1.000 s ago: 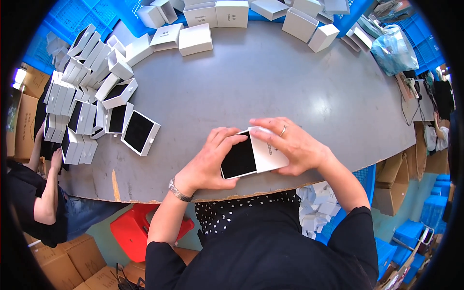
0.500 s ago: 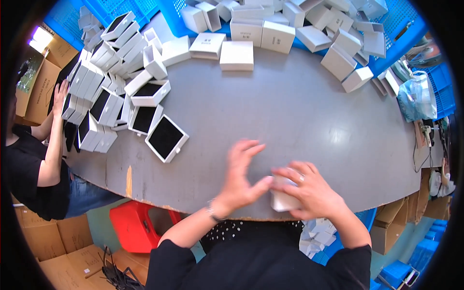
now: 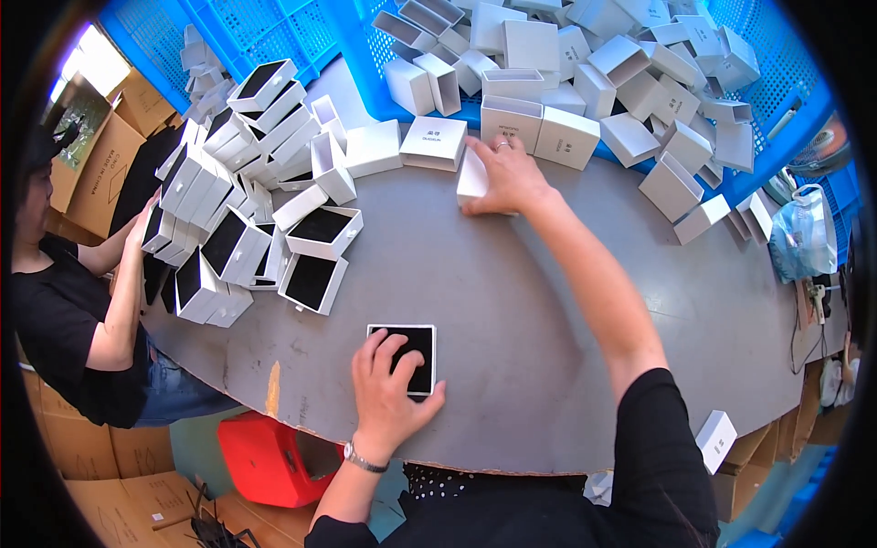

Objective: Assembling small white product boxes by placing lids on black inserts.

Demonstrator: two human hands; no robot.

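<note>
My left hand (image 3: 393,388) reaches over a shallow white box drawer (image 3: 403,326) with a black lining, near the front of the table. Its fingers curl over the lining, and the thumb lies by the right side of the drawer. Farther out, my right hand (image 3: 512,173) grips a white box sleeve (image 3: 471,183) between thumb and fingers, in front of a row of similar sleeves. Part of that sleeve is hidden under the hand. A closed white box (image 3: 717,441) shows beyond the right front edge of the table, tilted.
Stacked black-lined drawers (image 3: 228,242) fill the left side, where a co-worker's hand (image 3: 142,224) touches the pile. A blue crate (image 3: 370,68) of white sleeves stands at the back. A plastic bag (image 3: 804,233) sits at right; a red stool (image 3: 265,457) stands below.
My hands have parted, and the box between them is now beyond the right edge. My right hand moved far forward onto a sleeve; my left moved left to a drawer drawn nearer.
</note>
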